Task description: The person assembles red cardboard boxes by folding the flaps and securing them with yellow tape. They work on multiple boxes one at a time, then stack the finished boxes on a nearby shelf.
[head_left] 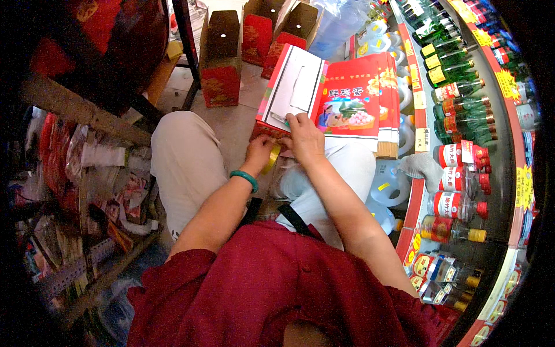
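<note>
Between my knees and just beyond stands a red carton (pixel 283 84) with a white panel facing up. My left hand (pixel 260 155), a green bangle on its wrist, is closed at the carton's near edge. A roll of yellow tape (pixel 272 159) sits at its fingers. My right hand (pixel 306 139) grips the same near edge, fingers bent over the white panel and thumb toward the left fingers. Whether a strip of tape runs between the hands is too small to tell. Against the carton's right side lies a stack of flat red printed cartons (pixel 354 107).
Several open red boxes (pixel 221 84) stand on the floor ahead. Along the right runs a shelf (pixel 411 211) of bottles (pixel 454 179), with large clear jugs (pixel 388 179) below. A cluttered rack (pixel 87 173) of plastic bags and packets is close on the left.
</note>
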A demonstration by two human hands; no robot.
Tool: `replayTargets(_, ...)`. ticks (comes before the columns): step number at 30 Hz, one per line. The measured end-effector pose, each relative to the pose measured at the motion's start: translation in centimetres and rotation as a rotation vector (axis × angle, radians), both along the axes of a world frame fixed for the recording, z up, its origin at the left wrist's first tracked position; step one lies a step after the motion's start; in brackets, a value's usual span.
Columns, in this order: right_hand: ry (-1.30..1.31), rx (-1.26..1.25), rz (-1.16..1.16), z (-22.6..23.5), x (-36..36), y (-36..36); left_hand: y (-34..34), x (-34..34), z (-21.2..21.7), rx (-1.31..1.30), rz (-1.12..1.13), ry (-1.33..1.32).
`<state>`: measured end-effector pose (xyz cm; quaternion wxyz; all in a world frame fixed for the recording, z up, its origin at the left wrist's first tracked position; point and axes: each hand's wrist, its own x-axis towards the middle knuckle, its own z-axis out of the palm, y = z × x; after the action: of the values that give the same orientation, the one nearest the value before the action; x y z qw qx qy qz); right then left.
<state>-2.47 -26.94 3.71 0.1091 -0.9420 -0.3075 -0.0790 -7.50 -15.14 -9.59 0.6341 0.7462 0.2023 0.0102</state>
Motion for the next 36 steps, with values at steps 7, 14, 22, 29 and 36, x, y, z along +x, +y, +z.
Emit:
replayTargets(7,-0.044,-0.003,-0.027,-1.1,0.1,0.1,1.8,-1.7,-4.2,0.108,0.110,0.223)
replayTargets(14,-0.036,-0.028,-0.075,-1.3,-0.1,0.2,2.8,-1.6,-0.8,0.308,0.043,0.162)
replayTargets(22,-0.150,-0.044,-0.145,-2.7,-0.2,1.5,2.3,-1.9,-2.4,0.180,-0.066,0.060)
replayTargets(29,-0.186,0.073,-0.007,-2.8,0.0,-0.6,2.1,-1.6,1.5,0.101,-0.104,-0.038)
replayTargets(36,0.176,0.322,-0.056,-1.0,-0.4,-3.4,1.9,-2.5,3.9,0.041,-0.076,-0.037)
